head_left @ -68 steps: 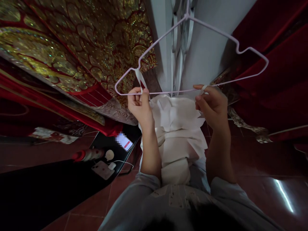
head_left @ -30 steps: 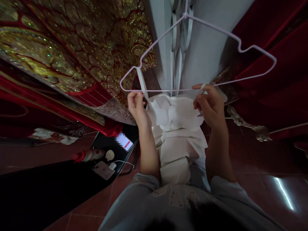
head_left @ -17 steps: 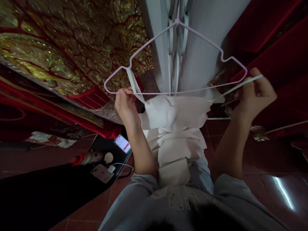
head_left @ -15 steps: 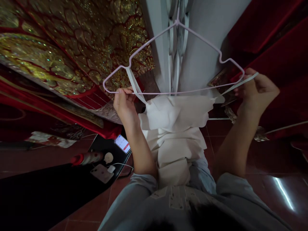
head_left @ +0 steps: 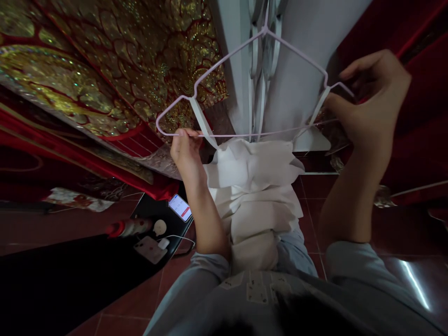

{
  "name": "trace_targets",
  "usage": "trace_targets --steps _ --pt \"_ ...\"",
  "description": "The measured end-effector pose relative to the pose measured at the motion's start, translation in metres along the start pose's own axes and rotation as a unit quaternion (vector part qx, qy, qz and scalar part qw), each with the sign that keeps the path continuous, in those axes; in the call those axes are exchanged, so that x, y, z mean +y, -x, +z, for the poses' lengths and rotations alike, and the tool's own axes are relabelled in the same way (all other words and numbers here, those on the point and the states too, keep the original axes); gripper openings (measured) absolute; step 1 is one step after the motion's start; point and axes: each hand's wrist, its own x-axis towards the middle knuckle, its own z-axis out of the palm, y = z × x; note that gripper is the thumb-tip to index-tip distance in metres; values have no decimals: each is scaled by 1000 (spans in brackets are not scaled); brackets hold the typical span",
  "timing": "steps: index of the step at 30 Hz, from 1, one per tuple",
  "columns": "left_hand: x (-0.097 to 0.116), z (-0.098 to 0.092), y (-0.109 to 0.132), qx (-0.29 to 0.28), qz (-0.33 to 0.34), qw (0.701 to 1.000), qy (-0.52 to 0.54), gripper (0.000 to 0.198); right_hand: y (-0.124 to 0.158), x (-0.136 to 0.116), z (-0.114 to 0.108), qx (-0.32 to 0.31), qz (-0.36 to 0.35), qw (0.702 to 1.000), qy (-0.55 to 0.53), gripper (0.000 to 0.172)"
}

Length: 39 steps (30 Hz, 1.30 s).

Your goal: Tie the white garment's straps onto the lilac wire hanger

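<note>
A pale wire hanger (head_left: 227, 60) hangs from a hook on the white pillar in front of me. A white garment (head_left: 259, 186) dangles below it by two thin straps. The left strap (head_left: 201, 119) sits in the hanger's left notch. My left hand (head_left: 185, 151) pinches the hanger's bottom bar near its left end. My right hand (head_left: 371, 105) is raised at the hanger's right shoulder, fingers curled round the right strap (head_left: 317, 112), which lies over the notch there.
A gold-sequinned red gown (head_left: 105, 70) hangs at the left. Dark red fabric (head_left: 413, 93) fills the right. On a low black surface (head_left: 52, 280) lie a lit phone (head_left: 180, 207), another phone (head_left: 150, 248) on a cable, and a red-capped bottle (head_left: 128, 227). The floor is red tile.
My right hand pulled the right strap out to the right, then lifted it up onto the hanger's right shoulder. The left hand slid slightly left along the bottom bar and stayed there.
</note>
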Motion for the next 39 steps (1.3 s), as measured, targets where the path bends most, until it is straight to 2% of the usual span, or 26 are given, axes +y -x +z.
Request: trace_targets --steps 3,5,6,7,9,10,11,13,15,17,19,21,25,27,29,31,33,35,37,38,39 --pt "1 2 2 8 -6 1000 10 70 19 -18 2 89 -58 993 -55 30" --pt "1 3 5 6 -12 1000 13 69 42 -35 7 91 -59 986 -129 19" --pt "0 4 7 2 -17 1000 11 68 55 -43 11 41 -30 987 -152 17" --pt "0 4 9 -2 -22 1000 11 67 69 -51 17 -38 5 985 -168 20" --pt "-2 5 13 -9 -28 999 20 64 95 -62 29 -188 81 960 -190 31" --pt "-2 4 16 -6 -25 999 29 61 107 -65 36 -226 114 947 -199 38" --pt "-3 2 18 1 -17 999 36 57 118 -66 43 -239 140 938 -209 44" --pt "0 -4 21 35 22 999 26 53 134 -65 53 -212 170 936 -224 48" --pt "7 -14 22 78 80 994 -11 54 143 -62 59 -178 172 941 -231 48" --pt "19 -23 20 80 110 990 -41 58 145 -60 61 -170 163 943 -233 48" --pt "32 -27 15 36 89 994 -42 59 144 -57 61 -175 157 943 -236 49" --pt "43 -22 9 -27 31 999 -21 54 142 -55 61 -182 157 941 -239 50" --pt "65 8 8 -116 -76 990 -9 48 140 -54 62 -180 166 940 -237 52" --pt "79 20 11 -168 -89 982 -14 46 139 -54 62 -181 172 939 -237 51" --pt "92 24 9 -200 -98 975 16 40 137 -54 61 -191 176 937 -235 52" --pt "98 16 2 -168 -134 974 72 42 133 -53 58 -202 177 935 -230 54" --pt "94 0 -7 -79 -165 976 119 51 130 -51 54 -205 177 936 -225 53" --pt "78 -17 -11 21 -105 985 135 44 126 -49 51 -204 172 938 -222 51" --pt "55 -27 -6 86 -40 990 103 26 124 -48 49 -210 165 938 -220 49" --pt "44 -28 0 106 -17 991 85 21 123 -49 49 -218 161 937 -221 49" --pt "34 -26 7 86 -22 994 66 25 123 -51 48 -226 156 936 -222 49"
